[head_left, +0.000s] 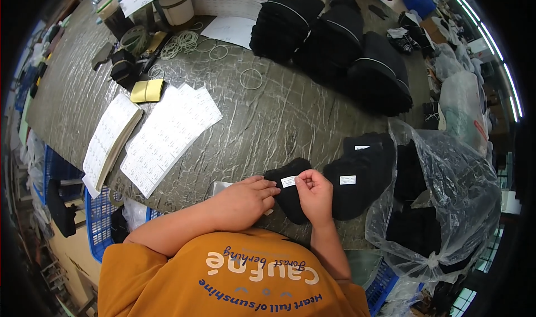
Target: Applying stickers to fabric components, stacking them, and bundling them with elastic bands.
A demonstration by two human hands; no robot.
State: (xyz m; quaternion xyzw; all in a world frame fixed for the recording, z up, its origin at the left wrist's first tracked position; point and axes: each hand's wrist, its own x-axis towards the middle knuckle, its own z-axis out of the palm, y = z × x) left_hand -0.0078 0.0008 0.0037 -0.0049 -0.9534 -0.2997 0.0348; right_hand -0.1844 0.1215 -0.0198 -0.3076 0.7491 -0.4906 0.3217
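A big, wide grey-brown table (290,111) takes up lots of the room. Its top looks shiny and wrinkly, and light glints on it. High on the right, long, thin white tube lights (513,88) glow in a line. Low on the right is a bright, pale window (463,301) with small panes. The left edge is too blurry.

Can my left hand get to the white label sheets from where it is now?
Probably yes. The white label sheets lie forward and left of the left hand, largely uncovered, and bare tabletop seems to leave the way free.
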